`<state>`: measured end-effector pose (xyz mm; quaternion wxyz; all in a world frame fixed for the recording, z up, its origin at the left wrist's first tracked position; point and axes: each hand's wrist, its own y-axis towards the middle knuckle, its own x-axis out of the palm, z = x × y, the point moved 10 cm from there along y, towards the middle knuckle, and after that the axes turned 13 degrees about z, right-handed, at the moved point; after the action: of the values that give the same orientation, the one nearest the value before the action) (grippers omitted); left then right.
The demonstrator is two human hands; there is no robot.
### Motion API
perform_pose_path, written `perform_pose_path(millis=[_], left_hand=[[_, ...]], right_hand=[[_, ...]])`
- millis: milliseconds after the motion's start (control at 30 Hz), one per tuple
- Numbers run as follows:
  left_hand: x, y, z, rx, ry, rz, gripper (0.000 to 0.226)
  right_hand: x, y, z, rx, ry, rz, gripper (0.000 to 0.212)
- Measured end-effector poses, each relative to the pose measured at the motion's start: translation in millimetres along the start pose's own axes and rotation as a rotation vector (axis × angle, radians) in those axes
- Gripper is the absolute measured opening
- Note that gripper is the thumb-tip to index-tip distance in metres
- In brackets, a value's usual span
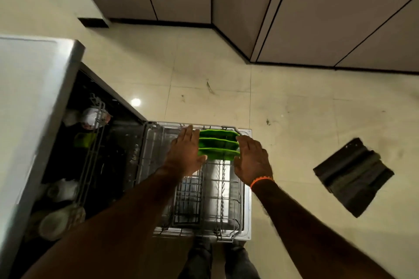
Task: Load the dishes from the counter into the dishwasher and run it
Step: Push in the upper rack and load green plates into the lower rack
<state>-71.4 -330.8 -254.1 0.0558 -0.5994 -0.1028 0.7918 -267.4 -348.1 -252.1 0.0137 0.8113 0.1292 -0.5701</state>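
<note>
My left hand (184, 150) lies flat, fingers straight and together, its edge against the left ends of three green plates (218, 145). My right hand (251, 161) mirrors it on the other side, fingers extended and loosely spread, at the plates' right ends; an orange band (260, 181) sits on that wrist. Neither hand curls round anything. The plates stand on edge, one behind another, at the far end of the lower rack (226, 206), which is pulled out over the open dishwasher door (248, 188). To the left, inside the dishwasher (34, 102), the upper rack (90, 154) carries pale cups and bowls. A dark mat (352, 176) lies on the floor (294, 108) off to the right.
</note>
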Motion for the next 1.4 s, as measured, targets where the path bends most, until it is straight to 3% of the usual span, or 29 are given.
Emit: perform_pose_path(millis=[433, 800, 1200, 1400], left_hand=[[-107, -100, 34, 0.018, -0.043, 0.000, 0.094], [-120, -163, 29, 0.029, 0.016, -0.016, 0.097], [-131, -232, 11, -0.297, -0.002, 0.143, 0.100], [-119, -296, 3, -0.536, -0.043, 0.182, 0.098]], right_hand=[[-126, -73, -73, -0.054, -0.066, 0.023, 0.073], [-132, -115, -90, -0.161, -0.149, -0.048, 0.070], [-121, -121, -119, -0.471, -0.228, -0.161, 0.093], [-112, -130, -149, -0.643, -0.228, -0.184, 0.088]])
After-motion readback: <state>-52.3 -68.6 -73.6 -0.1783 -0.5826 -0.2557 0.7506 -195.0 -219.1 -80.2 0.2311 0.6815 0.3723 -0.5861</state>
